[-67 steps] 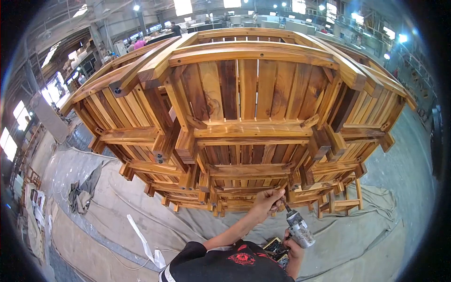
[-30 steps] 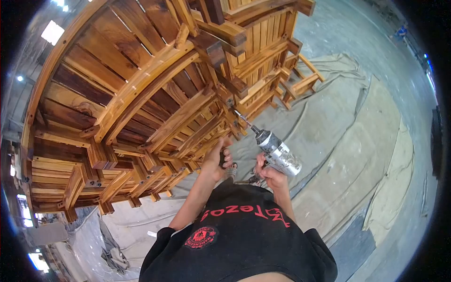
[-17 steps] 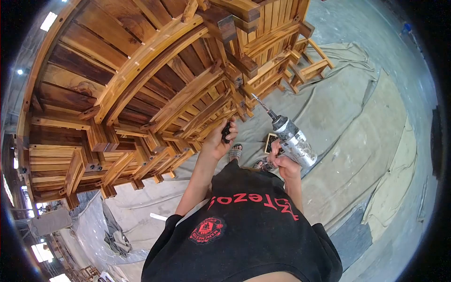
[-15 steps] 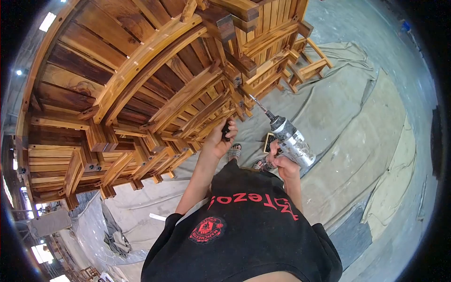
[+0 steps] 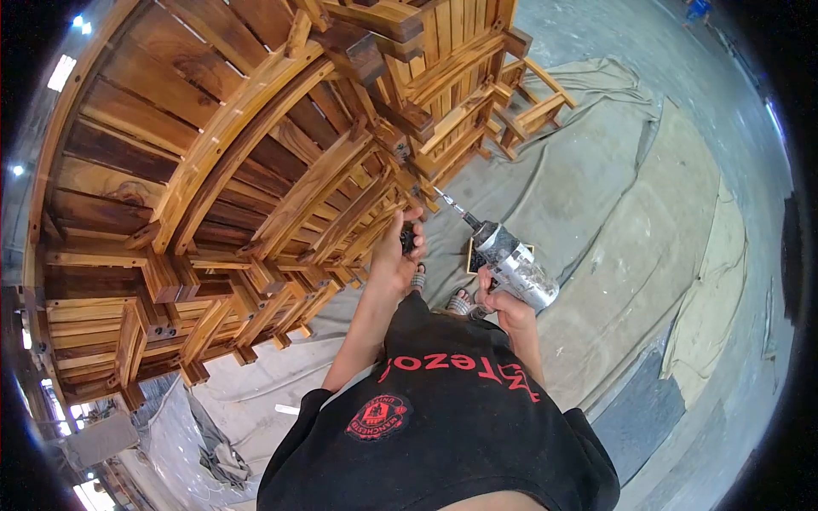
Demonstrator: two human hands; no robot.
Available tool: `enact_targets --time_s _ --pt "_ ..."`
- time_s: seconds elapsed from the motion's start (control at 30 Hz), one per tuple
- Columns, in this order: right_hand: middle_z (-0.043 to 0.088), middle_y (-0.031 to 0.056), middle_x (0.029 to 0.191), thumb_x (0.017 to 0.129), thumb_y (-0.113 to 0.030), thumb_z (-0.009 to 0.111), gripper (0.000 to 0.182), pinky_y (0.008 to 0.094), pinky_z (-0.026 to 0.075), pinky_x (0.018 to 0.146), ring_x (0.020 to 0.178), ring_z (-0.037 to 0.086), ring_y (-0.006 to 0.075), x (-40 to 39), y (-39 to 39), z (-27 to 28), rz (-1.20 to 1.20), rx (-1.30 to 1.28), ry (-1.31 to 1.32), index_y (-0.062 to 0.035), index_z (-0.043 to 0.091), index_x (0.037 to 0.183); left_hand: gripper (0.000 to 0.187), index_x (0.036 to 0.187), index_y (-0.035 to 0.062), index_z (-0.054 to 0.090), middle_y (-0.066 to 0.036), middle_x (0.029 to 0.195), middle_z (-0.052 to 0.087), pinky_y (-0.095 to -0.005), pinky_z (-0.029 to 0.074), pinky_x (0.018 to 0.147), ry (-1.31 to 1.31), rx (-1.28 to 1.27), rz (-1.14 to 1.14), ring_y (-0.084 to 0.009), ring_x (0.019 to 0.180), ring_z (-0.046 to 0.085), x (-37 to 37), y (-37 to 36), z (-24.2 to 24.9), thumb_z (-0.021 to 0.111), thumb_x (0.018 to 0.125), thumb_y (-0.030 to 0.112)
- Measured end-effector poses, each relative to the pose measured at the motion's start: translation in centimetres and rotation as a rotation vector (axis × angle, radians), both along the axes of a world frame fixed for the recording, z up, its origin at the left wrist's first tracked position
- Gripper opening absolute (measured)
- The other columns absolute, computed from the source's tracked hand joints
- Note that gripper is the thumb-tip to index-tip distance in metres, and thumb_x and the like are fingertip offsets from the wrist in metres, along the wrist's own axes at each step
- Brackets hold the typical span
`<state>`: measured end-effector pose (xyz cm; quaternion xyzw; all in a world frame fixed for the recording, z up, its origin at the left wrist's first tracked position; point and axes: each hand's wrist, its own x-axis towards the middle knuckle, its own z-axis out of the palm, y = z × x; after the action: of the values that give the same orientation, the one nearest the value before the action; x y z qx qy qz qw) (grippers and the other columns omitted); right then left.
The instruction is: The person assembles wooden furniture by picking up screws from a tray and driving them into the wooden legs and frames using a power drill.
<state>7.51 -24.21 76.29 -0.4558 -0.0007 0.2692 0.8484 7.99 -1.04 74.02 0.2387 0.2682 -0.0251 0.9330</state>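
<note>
power driver (image 5: pixel 514 272), beside the wooden stack (image 5: pixel 290 145): grip of the right hand (image 5: pixel 506 303) wrapped about it, bit (image 5: pixel 452 204) aimed towards the stack, contact unclear. left hand (image 5: pixel 395 255), near the stack: grip curled round an indistinct dark object (image 5: pixel 408 238). a slack left grip could drop it beside the stack; a wandering bit could scar the stack.

The right hand (image 5: pixel 504 305) grips a worn silver-and-black power driver (image 5: pixel 518 271), its bit angled toward the slatted wooden furniture (image 5: pixel 264 192) at the left. The left hand (image 5: pixel 396 255) curls around small dark pieces (image 5: pixel 408 238), too indistinct to identify. Beyond the driver, a small box (image 5: pixel 469 258), partly hidden, sits on the cloth (image 5: pixel 588 192) spread over the floor (image 5: pixel 734 153).
</note>
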Motion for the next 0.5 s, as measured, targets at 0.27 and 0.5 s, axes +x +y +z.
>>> enact_targets --time_s 0.27,0.5 --pt "0.056 0.0048 0.083 0.061 0.004 0.056 0.038 0.0237 0.039 0.055 0.064 0.05 0.0111 0.0 -2.1 -0.3 0.016 0.013 -0.035 0.0007 0.058 0.098 0.032 0.116 -0.0034 0.051 -0.005 0.083 0.051 -0.0214 0.038 0.053 -0.086 0.002 -0.059 -0.0104 0.067 0.046 1.8 -1.0 2.5 0.054 0.097 0.023" --pt "0.05 0.0055 0.078 0.055 0.002 0.054 0.031 0.0251 0.034 0.05 0.058 0.047 0.0131 1.3 -0.9 1.1 -0.026 -0.079 0.003 -0.0005 0.053 0.086 0.031 0.11 -0.002 0.055 -0.002 0.079 0.052 -0.0196 0.037 0.052 -0.105 -0.072 -0.059 -0.0068 0.064 0.046 4.0 -1.3 4.5 0.054 0.097 0.026"
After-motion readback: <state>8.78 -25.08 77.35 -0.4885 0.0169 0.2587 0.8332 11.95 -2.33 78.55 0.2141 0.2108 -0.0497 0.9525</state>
